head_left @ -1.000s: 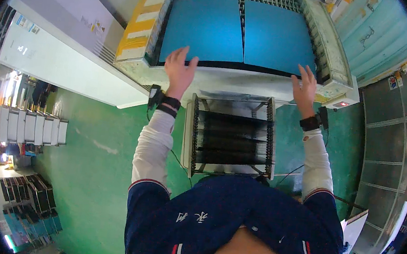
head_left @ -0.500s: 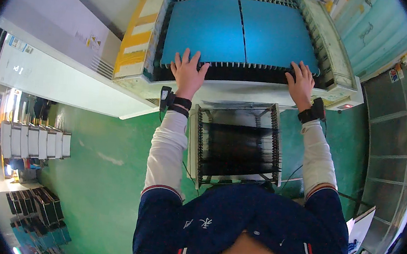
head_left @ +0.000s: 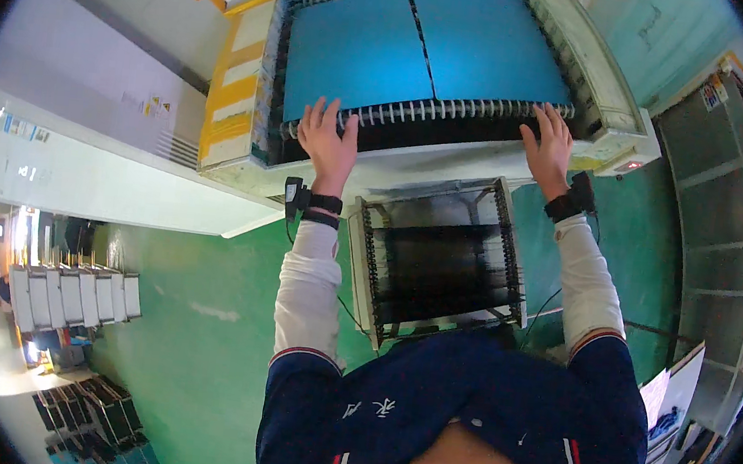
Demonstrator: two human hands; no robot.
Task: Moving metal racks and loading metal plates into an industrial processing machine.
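Two flat blue panels, a left panel [head_left: 357,52] and a right panel [head_left: 488,42], lie side by side on a roller conveyor [head_left: 437,109] with a narrow dark gap between them. My left hand [head_left: 328,143] is at the conveyor's front rollers, close to the left panel's near corner. Its fingers are spread and hold nothing. At the other end of the front rollers, my right hand [head_left: 549,151] is also open and empty, near the right panel's corner. I cannot tell whether any fingertip touches the rollers. Both wrists wear black straps with small devices.
Below the conveyor's front stands a slotted rack [head_left: 448,271] holding dark panels upright, close to my body. A white cabinet [head_left: 128,164] flanks the left side. Grey metal shelving [head_left: 721,221] rises on the right. More racks [head_left: 74,297] stand on the green floor, far left.
Both panels have shifted away from me, baring more of the front rollers. My hands have come off the panels' near edges. The whole view has turned slightly.
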